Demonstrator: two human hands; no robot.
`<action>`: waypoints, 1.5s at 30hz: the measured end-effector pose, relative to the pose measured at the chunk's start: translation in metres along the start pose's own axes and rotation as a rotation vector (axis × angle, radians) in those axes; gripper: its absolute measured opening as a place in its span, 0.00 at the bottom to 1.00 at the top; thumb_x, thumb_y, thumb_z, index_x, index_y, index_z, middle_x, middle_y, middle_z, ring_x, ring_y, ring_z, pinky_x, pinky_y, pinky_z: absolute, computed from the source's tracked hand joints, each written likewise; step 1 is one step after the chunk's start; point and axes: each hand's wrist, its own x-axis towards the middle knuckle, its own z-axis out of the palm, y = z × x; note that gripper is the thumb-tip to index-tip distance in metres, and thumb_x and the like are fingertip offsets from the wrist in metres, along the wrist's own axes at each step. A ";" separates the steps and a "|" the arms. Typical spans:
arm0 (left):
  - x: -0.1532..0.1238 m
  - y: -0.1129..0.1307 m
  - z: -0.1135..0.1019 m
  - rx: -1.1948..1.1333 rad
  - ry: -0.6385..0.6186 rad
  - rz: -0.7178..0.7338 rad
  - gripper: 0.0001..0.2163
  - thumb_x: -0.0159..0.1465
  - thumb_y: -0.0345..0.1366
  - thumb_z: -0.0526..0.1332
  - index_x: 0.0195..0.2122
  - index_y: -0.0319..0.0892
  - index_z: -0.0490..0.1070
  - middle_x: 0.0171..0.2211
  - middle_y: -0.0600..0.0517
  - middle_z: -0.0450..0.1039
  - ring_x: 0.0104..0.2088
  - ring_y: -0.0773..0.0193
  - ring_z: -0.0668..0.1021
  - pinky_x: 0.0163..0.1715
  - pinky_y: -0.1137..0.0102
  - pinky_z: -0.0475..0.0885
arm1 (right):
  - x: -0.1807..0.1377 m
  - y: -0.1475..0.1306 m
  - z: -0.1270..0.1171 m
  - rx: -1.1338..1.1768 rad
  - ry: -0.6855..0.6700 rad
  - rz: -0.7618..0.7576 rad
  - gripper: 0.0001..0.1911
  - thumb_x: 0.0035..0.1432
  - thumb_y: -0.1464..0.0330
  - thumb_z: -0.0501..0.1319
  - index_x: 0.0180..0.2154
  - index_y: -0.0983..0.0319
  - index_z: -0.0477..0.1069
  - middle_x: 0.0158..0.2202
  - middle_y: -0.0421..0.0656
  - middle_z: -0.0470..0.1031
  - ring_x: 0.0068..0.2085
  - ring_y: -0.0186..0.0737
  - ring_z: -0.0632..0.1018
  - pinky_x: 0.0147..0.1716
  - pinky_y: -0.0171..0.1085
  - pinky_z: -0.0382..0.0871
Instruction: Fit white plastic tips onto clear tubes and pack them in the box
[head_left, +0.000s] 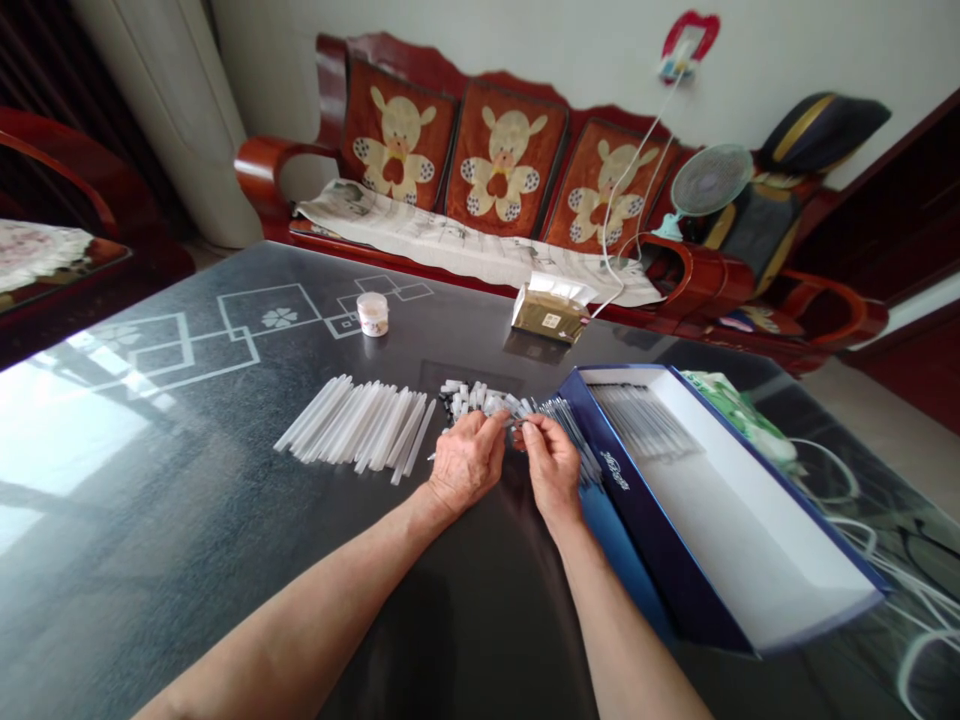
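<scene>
My left hand and my right hand meet close together above the dark table, both with fingers pinched. What they hold between the fingertips is small and mostly hidden; a thin pale tip pokes out on the left side of my left hand. Just beyond the fingers lies a heap of small white and clear pen caps, with some black pieces at its left. Left of my hands, translucent white pen barrels lie side by side in a row. Thin dark pen refills lie to the right of my right hand.
A long blue box with a white inside stands at the right, with a row of slim pens in its far end. Farther back are a small round tub and a tissue box. White cables and a green packet lie beyond the box.
</scene>
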 end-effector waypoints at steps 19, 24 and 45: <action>0.001 0.000 -0.002 0.006 -0.116 0.012 0.13 0.69 0.37 0.50 0.50 0.46 0.71 0.34 0.50 0.74 0.37 0.62 0.77 0.33 0.72 0.70 | 0.000 0.004 -0.002 0.084 -0.080 0.085 0.14 0.54 0.59 0.66 0.39 0.59 0.76 0.31 0.41 0.77 0.31 0.38 0.76 0.36 0.39 0.73; 0.001 -0.001 -0.001 -0.023 -0.115 0.012 0.11 0.68 0.37 0.50 0.45 0.44 0.71 0.34 0.50 0.75 0.36 0.63 0.77 0.33 0.72 0.71 | 0.000 0.003 -0.001 0.063 -0.096 0.098 0.14 0.54 0.58 0.65 0.39 0.60 0.75 0.30 0.41 0.77 0.30 0.38 0.76 0.35 0.39 0.72; 0.006 0.002 -0.010 0.156 -0.092 0.154 0.14 0.69 0.37 0.49 0.49 0.46 0.72 0.34 0.48 0.72 0.35 0.57 0.71 0.38 0.63 0.63 | -0.003 -0.007 0.003 -0.061 -0.070 0.085 0.17 0.56 0.52 0.61 0.30 0.60 0.72 0.24 0.39 0.74 0.21 0.33 0.70 0.21 0.34 0.67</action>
